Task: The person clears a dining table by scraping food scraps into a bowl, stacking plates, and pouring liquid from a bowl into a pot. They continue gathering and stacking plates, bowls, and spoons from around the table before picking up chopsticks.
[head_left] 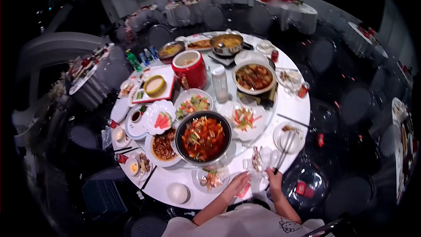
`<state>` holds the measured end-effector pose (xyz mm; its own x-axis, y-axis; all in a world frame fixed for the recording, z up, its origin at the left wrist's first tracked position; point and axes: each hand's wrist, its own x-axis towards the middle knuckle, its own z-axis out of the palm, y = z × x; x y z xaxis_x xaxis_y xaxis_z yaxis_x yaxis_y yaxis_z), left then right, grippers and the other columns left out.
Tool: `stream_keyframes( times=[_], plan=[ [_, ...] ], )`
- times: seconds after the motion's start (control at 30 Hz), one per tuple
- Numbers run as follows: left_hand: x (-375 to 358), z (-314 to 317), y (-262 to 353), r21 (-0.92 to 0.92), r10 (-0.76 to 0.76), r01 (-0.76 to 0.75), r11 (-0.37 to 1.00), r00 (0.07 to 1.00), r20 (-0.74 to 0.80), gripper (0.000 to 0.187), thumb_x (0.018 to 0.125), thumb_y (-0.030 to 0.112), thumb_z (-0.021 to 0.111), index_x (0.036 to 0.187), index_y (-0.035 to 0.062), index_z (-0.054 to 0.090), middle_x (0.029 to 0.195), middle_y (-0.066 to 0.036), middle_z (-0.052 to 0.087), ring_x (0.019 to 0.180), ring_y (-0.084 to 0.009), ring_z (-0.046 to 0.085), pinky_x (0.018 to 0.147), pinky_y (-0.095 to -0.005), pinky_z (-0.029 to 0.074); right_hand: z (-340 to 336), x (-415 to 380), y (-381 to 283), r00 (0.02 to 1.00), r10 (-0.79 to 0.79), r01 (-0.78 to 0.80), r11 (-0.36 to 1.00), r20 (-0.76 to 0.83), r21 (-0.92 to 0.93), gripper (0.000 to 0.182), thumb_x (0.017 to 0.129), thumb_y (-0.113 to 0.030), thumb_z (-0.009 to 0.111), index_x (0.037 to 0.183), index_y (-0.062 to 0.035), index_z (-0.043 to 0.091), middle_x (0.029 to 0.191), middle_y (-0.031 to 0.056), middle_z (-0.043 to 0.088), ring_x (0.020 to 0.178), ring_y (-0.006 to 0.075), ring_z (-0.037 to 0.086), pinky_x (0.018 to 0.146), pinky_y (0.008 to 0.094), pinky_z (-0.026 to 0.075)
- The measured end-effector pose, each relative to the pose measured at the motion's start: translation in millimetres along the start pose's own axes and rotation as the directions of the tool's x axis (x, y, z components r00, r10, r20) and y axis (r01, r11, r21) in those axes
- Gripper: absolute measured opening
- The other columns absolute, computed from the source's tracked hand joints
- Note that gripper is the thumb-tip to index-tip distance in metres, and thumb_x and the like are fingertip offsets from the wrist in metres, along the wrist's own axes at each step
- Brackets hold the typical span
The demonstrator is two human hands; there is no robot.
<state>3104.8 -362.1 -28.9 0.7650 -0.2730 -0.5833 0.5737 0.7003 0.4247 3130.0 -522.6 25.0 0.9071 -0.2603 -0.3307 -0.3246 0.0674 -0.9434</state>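
Observation:
My right hand [274, 179] is closed around the dark handle of metal tongs [287, 145], which point away over the right side of the round table. My left hand [238, 184] lies at the near edge with its fingers stretched out. Beneath it shows a red-and-white paper piece [244, 191]. Just beyond my hands are a clear glass [275, 157] and a crumpled wrapper [257, 158]. Left of my left hand sits a plate of scraps [213, 180]. A small plate with leftovers [291, 137] lies by the tongs' far end.
A black bowl of red stew [203, 137] stands on the glass turntable, near a red pot [189, 71], a glass bottle [220, 85] and a casserole [254, 78]. A white bowl [178, 192] is at the front edge. A blue crate [103, 196] and transparent chairs [305, 184] surround the table.

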Motion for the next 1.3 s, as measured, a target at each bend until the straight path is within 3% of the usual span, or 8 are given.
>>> stream_keyframes(
  times=[0.13,0.3,0.7,0.77,0.97,1.1,1.2,1.3],
  plan=[
    [78,-23,8,-0.515,-0.182,0.132,0.847,0.982,-0.047,0.022,0.077,0.026,0.047,0.090,0.0092,0.043,0.100,-0.010,0.048,0.089,-0.0228,0.047,0.073,-0.0360,0.040,-34,45,-14,0.999,0.008,-0.012,0.997,0.052,0.077,0.010,0.073,-0.013,0.057,0.070,-0.0027,0.055,0.058,-0.0016,0.051,0.044,0.0045,0.039,0.041,0.0188,0.029],
    [126,-21,11,-0.601,0.023,-0.365,0.711,0.866,-0.499,0.024,0.078,0.023,0.042,0.097,0.0101,0.039,0.095,-0.008,0.048,0.074,-0.0211,0.044,0.075,-0.0380,0.036,-59,69,-34,1.000,-0.018,0.019,0.995,-0.013,0.100,0.018,0.072,-0.014,0.056,0.059,-0.0028,0.054,0.046,-0.0041,0.041,0.037,0.0046,0.030,0.036,0.0209,0.020],
    [140,-48,1,-0.689,0.008,-0.264,0.675,0.937,-0.350,0.017,0.077,0.028,0.051,0.090,0.0173,0.051,0.097,0.005,0.053,0.089,-0.0125,0.046,0.076,-0.0300,0.035,-24,108,-12,0.996,-0.092,0.092,0.996,0.007,-0.019,0.011,0.073,-0.010,0.056,0.073,-0.0009,0.049,0.064,0.0055,0.054,0.053,0.0113,0.049,0.046,0.0212,0.037],
    [141,-53,-9,-0.650,0.167,-0.312,0.693,0.946,-0.277,0.008,0.078,0.021,0.051,0.086,0.0198,0.048,0.096,0.006,0.053,0.088,-0.0144,0.047,0.073,-0.0317,0.038,8,68,-68,0.997,0.074,-0.079,0.908,-0.028,-0.412,0.037,0.069,-0.035,0.055,0.085,-0.0012,0.054,0.069,0.0112,0.050,0.067,0.0235,0.046,0.066,0.0357,0.037],
    [144,-39,3,-0.692,0.049,-0.295,0.659,0.935,-0.352,0.018,0.082,0.020,0.044,0.100,0.0166,0.044,0.102,0.003,0.050,0.096,-0.0124,0.044,0.079,-0.0311,0.034,40,54,-87,0.994,0.094,-0.064,0.919,0.057,-0.388,0.041,0.064,-0.037,0.058,0.083,-0.0012,0.056,0.072,0.0111,0.049,0.068,0.0219,0.042,0.063,0.0335,0.035],
    [156,-54,-6,-0.657,0.149,-0.236,0.716,0.971,-0.186,0.021,0.081,0.013,0.040,0.101,0.0104,0.045,0.094,0.001,0.051,0.090,-0.0117,0.046,0.072,-0.0261,0.037,37,57,-88,0.998,0.051,-0.029,0.887,0.036,-0.461,0.038,0.065,-0.036,0.058,0.083,-0.0020,0.056,0.074,0.0095,0.050,0.067,0.0195,0.042,0.061,0.0320,0.036],
    [210,-95,-38,0.430,0.572,-0.444,0.786,0.787,-0.232,0.016,0.076,0.010,0.044,0.090,0.0080,0.052,0.069,0.002,0.049,0.062,-0.0074,0.047,0.049,-0.0158,0.035,23,73,-71,0.971,0.238,-0.214,0.888,0.009,-0.407,0.042,0.067,-0.036,0.057,0.093,-0.0026,0.054,0.083,0.0151,0.052,0.078,0.0154,0.045,0.069,0.0295,0.036],
    [248,-133,-58,0.283,0.553,-0.496,0.821,0.813,-0.179,0.025,0.077,0.006,0.033,0.090,0.0076,0.054,0.066,0.003,0.050,0.058,-0.0041,0.045,0.050,-0.0148,0.034,22,73,-61,0.992,0.049,-0.048,0.999,0.114,-0.008,0.012,0.073,-0.010,0.056,0.073,0.0004,0.050,0.065,0.0055,0.054,0.054,0.0112,0.049,0.049,0.0209,0.037]
  ],
)
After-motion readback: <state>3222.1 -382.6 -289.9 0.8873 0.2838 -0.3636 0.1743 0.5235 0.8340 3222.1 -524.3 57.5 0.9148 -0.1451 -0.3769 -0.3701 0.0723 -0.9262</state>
